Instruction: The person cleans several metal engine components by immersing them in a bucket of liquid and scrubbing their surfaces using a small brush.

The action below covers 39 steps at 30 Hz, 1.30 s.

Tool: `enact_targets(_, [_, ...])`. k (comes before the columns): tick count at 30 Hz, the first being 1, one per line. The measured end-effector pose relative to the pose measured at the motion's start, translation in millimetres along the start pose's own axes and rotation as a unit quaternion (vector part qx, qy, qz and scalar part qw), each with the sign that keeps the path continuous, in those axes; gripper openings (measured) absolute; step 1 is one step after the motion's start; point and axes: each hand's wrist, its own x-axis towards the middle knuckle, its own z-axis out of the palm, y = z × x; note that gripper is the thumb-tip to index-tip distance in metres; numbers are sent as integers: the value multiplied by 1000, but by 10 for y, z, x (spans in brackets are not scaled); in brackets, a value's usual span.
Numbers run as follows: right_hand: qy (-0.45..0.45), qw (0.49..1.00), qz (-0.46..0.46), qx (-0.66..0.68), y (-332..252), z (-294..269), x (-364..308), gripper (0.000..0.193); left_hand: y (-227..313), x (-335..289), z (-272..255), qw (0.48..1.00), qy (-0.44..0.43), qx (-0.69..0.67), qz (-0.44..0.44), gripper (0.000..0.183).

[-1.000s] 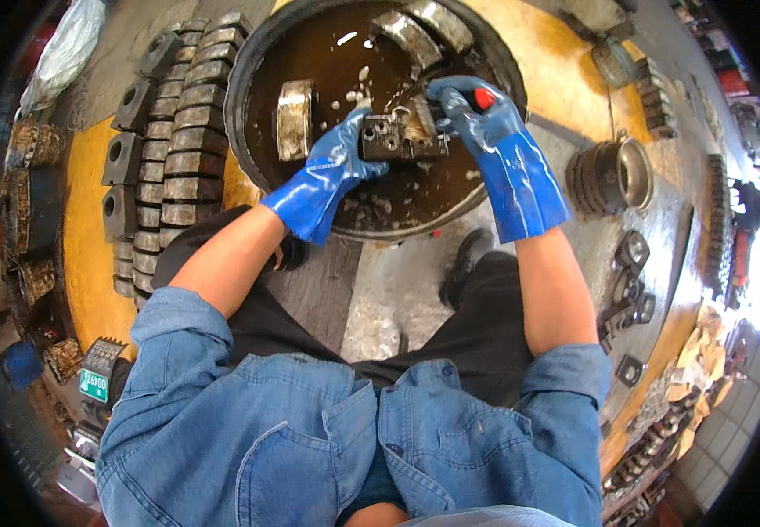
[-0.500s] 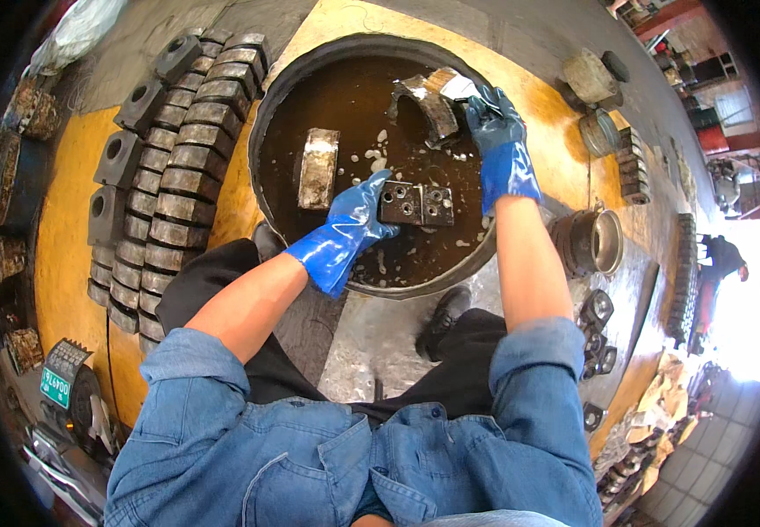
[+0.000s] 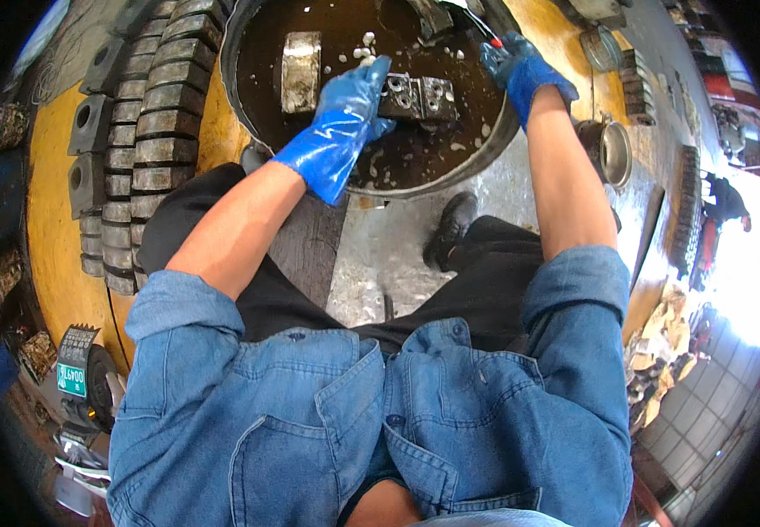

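Note:
My left hand (image 3: 345, 101), in a long blue rubber glove, is closed on the left end of a dark metal block with round holes (image 3: 437, 98). The block is held over the brown liquid in a wide round tub (image 3: 233, 79). At the tub's right rim, my gloved right hand (image 3: 518, 68) has its fingers closed around a thin tool with a red part (image 3: 496, 42); its kind is unclear, and its far end runs to the picture's top edge. A rectangular metal block (image 3: 301, 75) stands in the liquid left of my left hand. A curved metal piece (image 3: 432, 22) lies at the far side.
Rows of stacked metal blocks (image 3: 166, 127) line the left side, beside blocks with round holes (image 3: 87, 114). A metal ring-shaped part (image 3: 612, 151) stands right of the tub. My shoe (image 3: 453, 230) is close to the tub's near side. Another person (image 3: 725, 200) is far right.
The view has tilted, so the tub sits higher in the picture. My right hand has come nearer along the tub's right rim, and the red part now shows. My left hand still holds the holed block.

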Motion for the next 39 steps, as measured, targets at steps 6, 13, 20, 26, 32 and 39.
enact_targets(6, [-97, 956, 47, 273, -635, 654, -1241, 40, -10, -77, -188, 991, -31, 110, 70, 81])
enact_targets(13, [-327, 883, -66, 329, -181, -353, -1060, 34, 155, 69, 192, 984, -10, 140, 108, 90])
enact_targets(20, [-139, 916, -27, 376, -269, -594, -1890, 27, -140, -61, 125, 982, 28, 114, 148, 78])
enact_targets(26, [52, 958, -27, 282, 739, -267, -2871, 35, -402, -96, -20, 974, -3, 132, 183, 84])
enact_targets(32, [111, 918, 149, 351, 1669, 93, -3029, 42, -180, -70, -116, 983, -79, 150, 65, 90])
enact_targets(39, [153, 942, 110, 279, 1597, -27, -2908, 44, -276, 94, -195, 978, -134, 136, 90, 98])
